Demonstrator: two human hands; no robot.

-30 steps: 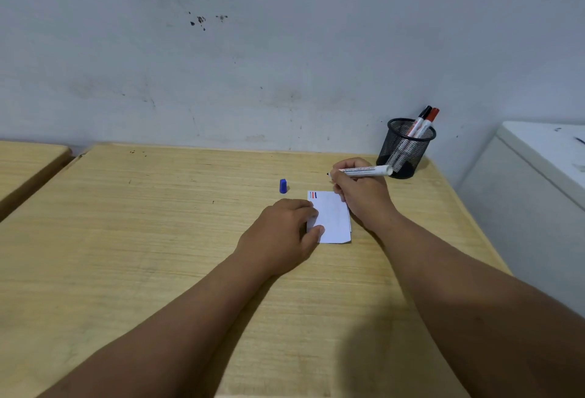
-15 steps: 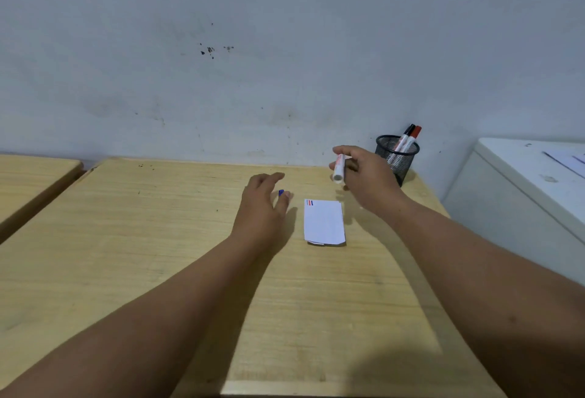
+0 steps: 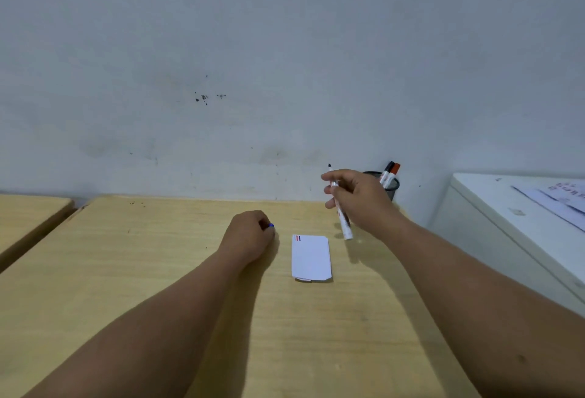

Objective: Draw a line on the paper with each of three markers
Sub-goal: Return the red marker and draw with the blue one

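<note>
Head view: grey wall (image 3: 285, 49) behind, wooden bench (image 3: 158, 271) below it, white cabinet (image 3: 522, 223) to the right of the bench. Landmark is the paper (image 3: 311, 257), a small white sheet flat on the bench, short red and blue lines at its top left corner. Left hand (image 3: 250, 236) rests on the bench just left of the paper, apart from it, fingers curled tight around a small blue cap (image 3: 271, 225), only its tip showing. Right hand (image 3: 357, 198) is raised beyond the paper's top right corner, fingers wrapped on an uncapped white marker (image 3: 342, 217), dark tip pointing up, tail end hanging just right of the paper's top edge. Black mesh pen cup (image 3: 392, 187) stands beyond the paper, far right by the wall, partly hidden by the right hand, holding two capped markers (image 3: 391, 171), one black, one red.
</note>
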